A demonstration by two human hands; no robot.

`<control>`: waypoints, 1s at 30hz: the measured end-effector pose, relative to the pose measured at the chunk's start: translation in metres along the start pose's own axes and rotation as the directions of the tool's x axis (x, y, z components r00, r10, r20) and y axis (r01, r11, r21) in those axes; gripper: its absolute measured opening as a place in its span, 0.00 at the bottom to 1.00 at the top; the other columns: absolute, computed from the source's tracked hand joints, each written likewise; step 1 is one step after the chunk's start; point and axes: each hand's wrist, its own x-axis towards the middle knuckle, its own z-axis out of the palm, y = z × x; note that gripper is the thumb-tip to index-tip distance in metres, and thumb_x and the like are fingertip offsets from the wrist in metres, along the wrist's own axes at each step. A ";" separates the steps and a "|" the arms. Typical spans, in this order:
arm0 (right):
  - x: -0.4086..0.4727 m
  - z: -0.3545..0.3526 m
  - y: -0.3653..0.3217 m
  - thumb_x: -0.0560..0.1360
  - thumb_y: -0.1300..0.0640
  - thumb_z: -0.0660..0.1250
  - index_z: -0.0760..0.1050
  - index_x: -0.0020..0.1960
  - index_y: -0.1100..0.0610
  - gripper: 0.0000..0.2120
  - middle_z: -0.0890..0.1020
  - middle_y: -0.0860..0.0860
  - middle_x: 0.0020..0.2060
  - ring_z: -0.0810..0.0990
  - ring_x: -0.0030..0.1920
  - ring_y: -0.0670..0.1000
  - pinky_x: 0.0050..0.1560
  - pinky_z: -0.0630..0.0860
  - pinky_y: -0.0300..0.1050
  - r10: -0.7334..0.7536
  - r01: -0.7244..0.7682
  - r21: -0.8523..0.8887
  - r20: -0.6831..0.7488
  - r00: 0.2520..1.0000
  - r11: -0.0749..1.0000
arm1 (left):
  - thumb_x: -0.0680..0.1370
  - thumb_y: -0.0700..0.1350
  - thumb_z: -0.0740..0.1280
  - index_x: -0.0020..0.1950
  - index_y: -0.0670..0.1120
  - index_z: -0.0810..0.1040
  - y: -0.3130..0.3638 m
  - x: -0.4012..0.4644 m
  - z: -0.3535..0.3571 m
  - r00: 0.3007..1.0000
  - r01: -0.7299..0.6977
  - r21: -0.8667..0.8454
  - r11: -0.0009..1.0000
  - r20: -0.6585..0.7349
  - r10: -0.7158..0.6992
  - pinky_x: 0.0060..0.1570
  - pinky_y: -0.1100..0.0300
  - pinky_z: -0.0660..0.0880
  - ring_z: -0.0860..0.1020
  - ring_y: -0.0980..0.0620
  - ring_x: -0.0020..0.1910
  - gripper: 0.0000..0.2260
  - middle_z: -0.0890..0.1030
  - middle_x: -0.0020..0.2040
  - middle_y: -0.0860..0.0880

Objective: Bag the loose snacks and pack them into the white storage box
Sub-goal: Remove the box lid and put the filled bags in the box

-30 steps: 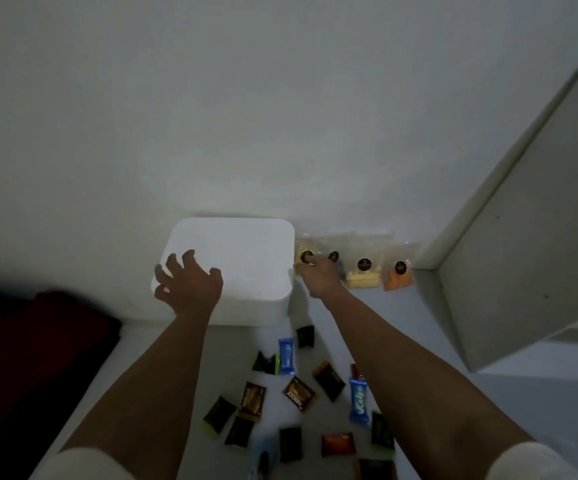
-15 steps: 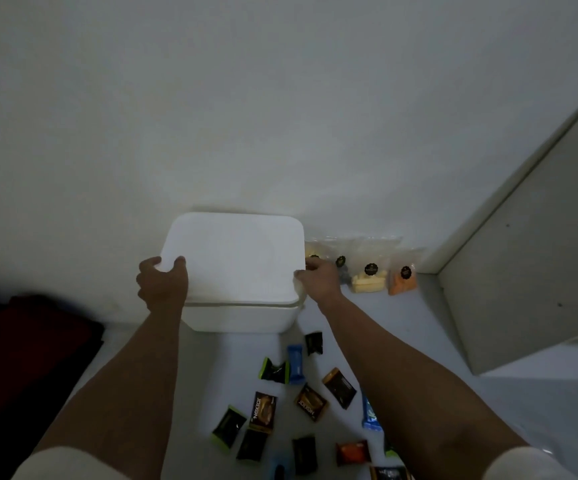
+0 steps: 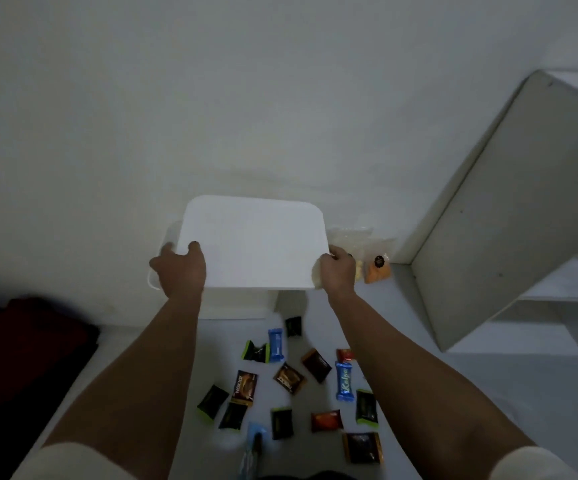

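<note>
The white storage box [image 3: 239, 301] stands against the wall, and its white lid [image 3: 253, 244] is raised off it, shifted to the right. My left hand [image 3: 180, 268] grips the lid's near left corner. My right hand [image 3: 336, 270] grips its near right corner. Several loose wrapped snacks [image 3: 289, 377] lie scattered on the white surface in front of the box, among them a blue bar [image 3: 344, 381]. Clear bags of snacks [image 3: 377, 270], one orange, lean on the wall right of the box, partly behind my right hand.
A grey-white panel [image 3: 509, 216] slants up at the right, with shelf edges behind it. A dark red cloth [image 3: 28, 351] lies at the left edge of the surface. The wall [image 3: 246, 98] rises directly behind the box.
Both hands went from resting near the shut box to gripping the lid's near corners. The lid has come up off the box and shifted right.
</note>
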 end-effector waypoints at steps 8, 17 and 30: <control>-0.001 -0.160 0.068 0.75 0.64 0.62 0.79 0.40 0.59 0.08 0.79 0.55 0.37 0.76 0.41 0.57 0.42 0.70 0.46 0.091 -0.117 -0.083 -0.269 0.959 0.990 | 0.80 0.49 0.63 0.72 0.39 0.71 -0.028 -0.155 0.069 0.953 -0.089 0.123 0.988 0.298 0.049 0.58 0.53 0.72 0.76 0.40 0.59 0.23 0.67 0.67 0.41; 0.023 -0.226 0.144 0.75 0.66 0.60 0.82 0.49 0.61 0.11 0.80 0.57 0.43 0.79 0.48 0.62 0.53 0.81 0.65 0.265 -0.311 -0.203 -0.225 0.938 0.928 | 0.75 0.46 0.63 0.62 0.38 0.78 -0.112 -0.188 0.136 0.876 -0.031 0.228 0.973 0.474 -0.083 0.47 0.55 0.73 0.78 0.40 0.54 0.19 0.77 0.58 0.39; 0.110 -0.189 0.202 0.80 0.61 0.55 0.68 0.76 0.48 0.25 0.72 0.53 0.70 0.74 0.65 0.64 0.55 0.80 0.66 0.534 -0.516 -0.285 -0.017 0.845 0.808 | 0.78 0.44 0.66 0.74 0.44 0.70 -0.147 -0.130 0.219 0.876 0.045 0.206 0.978 0.462 -0.137 0.64 0.44 0.75 0.75 0.40 0.65 0.24 0.71 0.71 0.39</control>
